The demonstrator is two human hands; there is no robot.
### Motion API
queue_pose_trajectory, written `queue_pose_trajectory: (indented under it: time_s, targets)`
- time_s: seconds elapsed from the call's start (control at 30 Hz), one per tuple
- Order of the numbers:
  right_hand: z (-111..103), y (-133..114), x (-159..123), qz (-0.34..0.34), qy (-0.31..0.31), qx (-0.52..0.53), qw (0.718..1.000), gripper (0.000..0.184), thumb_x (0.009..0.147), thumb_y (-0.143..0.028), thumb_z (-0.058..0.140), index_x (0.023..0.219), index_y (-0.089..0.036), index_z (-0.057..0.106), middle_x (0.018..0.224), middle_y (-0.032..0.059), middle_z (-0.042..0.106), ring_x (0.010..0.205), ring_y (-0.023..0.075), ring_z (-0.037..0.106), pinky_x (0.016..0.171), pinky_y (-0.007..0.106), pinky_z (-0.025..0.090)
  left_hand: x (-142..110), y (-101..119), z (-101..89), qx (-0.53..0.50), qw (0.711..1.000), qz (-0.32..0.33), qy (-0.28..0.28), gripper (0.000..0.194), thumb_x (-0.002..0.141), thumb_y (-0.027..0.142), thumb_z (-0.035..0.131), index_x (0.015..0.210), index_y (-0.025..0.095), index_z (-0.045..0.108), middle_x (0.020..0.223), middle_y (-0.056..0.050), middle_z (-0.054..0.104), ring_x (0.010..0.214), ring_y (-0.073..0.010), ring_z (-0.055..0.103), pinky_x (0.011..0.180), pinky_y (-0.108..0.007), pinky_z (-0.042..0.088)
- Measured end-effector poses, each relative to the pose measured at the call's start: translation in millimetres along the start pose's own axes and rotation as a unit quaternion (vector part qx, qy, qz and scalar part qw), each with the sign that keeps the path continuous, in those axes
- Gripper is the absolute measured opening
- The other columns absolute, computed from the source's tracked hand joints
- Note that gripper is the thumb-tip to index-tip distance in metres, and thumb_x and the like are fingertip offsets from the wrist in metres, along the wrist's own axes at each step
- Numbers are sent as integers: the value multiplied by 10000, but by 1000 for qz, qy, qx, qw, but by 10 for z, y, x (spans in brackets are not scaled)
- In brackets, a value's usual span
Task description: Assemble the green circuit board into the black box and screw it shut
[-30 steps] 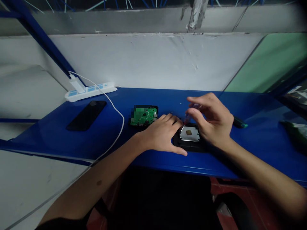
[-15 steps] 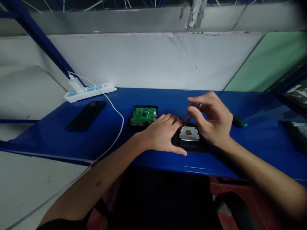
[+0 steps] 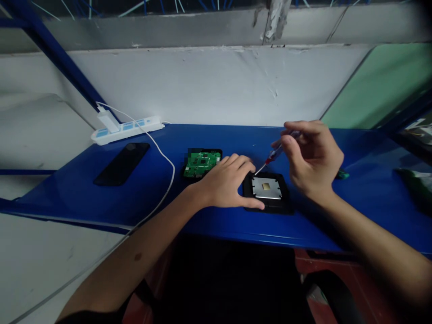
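A black plastic case (image 3: 286, 204) lies on the table, with a silver metal plate (image 3: 274, 191) in it that bears a small tan square (image 3: 266, 186). My left hand (image 3: 224, 182) holds the case by its left side, fingers at the far left corner and thumb over the front part. Pinched in my right hand (image 3: 313, 157) is a screwdriver (image 3: 277, 150) with a see-through handle and a red collar. It leans to the left, its tip at the case's far left corner; whether it touches a screw is too small to tell.
Left of my left hand lies a green circuit board (image 3: 199, 165) on a black part. Farther left are a black phone (image 3: 122, 164), a white power strip (image 3: 135, 127) and a white cable (image 3: 168, 159). A green-ended object (image 3: 342, 174) lies behind my right hand on the blue table (image 3: 216, 225).
My right hand has moved right, and the screwdriver tilts lower, its tip shifting from the metal plate's left edge to the case's far corner. My left thumb has moved up onto the case.
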State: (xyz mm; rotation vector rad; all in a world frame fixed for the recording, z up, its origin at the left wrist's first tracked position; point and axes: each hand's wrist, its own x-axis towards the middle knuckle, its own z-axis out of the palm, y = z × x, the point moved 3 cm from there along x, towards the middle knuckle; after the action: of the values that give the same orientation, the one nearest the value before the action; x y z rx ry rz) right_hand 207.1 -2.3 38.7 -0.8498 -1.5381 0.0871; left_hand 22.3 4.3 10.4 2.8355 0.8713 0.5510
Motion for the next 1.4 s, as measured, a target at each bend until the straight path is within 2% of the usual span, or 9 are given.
queue_pose_trajectory:
  time_s: [0.13, 0.23, 0.33, 0.53, 0.73, 0.9, 1.1, 1.23, 1.4]
  targets:
    - [21, 143, 1, 15, 4, 6, 1000, 198, 922, -384, 671, 1084, -279, 625, 980, 25, 596, 810, 154, 681, 724, 348, 634, 24, -118, -83, 31, 995, -42, 83, 467, 924, 576, 619, 1153, 173, 561, 1282, -117, 603, 1147, -280, 550, 1003, -424, 423]
    - [41, 219, -13, 18, 5, 4, 1000, 199, 906, -374, 694, 1052, -266, 611, 969, 18, 587, 815, 142, 667, 720, 317, 623, 29, -190, -67, 65, 990, -67, 101, 298, 957, 442, 601, 1095, 178, 589, 1193, -87, 636, 1077, -260, 567, 937, -407, 432]
    - [62, 258, -23, 30, -1, 3, 1000, 202, 906, -374, 694, 1040, -257, 597, 969, 22, 582, 812, 138, 666, 705, 299, 622, 24, -230, -23, 93, 988, -73, 103, 217, 977, 360, 567, 1098, 187, 613, 1144, -74, 658, 1047, -256, 575, 887, -398, 434]
    - [89, 285, -31, 45, -13, 23, 999, 238, 903, -428, 684, 1025, -251, 582, 943, 11, 576, 834, 143, 678, 718, 305, 630, 30, -261, -1, 114, 985, -81, 103, 197, 1005, 307, 519, 1082, 202, 667, 1066, -62, 696, 994, -255, 579, 836, -391, 426]
    - [82, 264, -25, 36, -2, 38, 999, 205, 907, -388, 685, 1018, -253, 579, 944, 7, 563, 790, 127, 661, 712, 305, 625, 46, -259, -15, 127, 983, -95, 91, 140, 996, 262, 554, 1010, 197, 677, 1015, -48, 704, 970, -247, 563, 823, -368, 392]
    - [70, 254, -12, 37, -1, 23, 999, 227, 905, -423, 680, 1010, -251, 574, 932, 8, 565, 790, 130, 666, 710, 301, 627, 48, -268, -7, 129, 982, -96, 98, 155, 997, 274, 530, 964, 198, 662, 991, -44, 704, 952, -245, 563, 812, -373, 401]
    - [72, 272, -15, 49, -2, 34, 998, 219, 891, -403, 699, 992, -245, 585, 939, 9, 585, 818, 135, 679, 737, 308, 631, 42, -290, 14, 110, 983, -100, 112, 176, 973, 328, 547, 1026, 217, 673, 1007, -48, 718, 966, -258, 576, 852, -418, 423]
    - [74, 254, -16, 52, -1, 31, 998, 217, 888, -401, 703, 992, -248, 589, 944, 9, 586, 824, 141, 681, 741, 317, 630, 53, -292, 17, 113, 983, -96, 105, 180, 990, 312, 524, 981, 218, 677, 980, -43, 724, 955, -250, 573, 845, -400, 419]
    - [-27, 281, 70, 19, 27, -20, 999, 264, 934, -414, 646, 1136, -262, 572, 905, 20, 623, 771, 160, 680, 709, 345, 610, 99, -325, 32, 127, 984, -101, 70, 209, 989, 298, 498, 995, 203, 683, 1003, -60, 719, 963, -263, 568, 847, -413, 418]
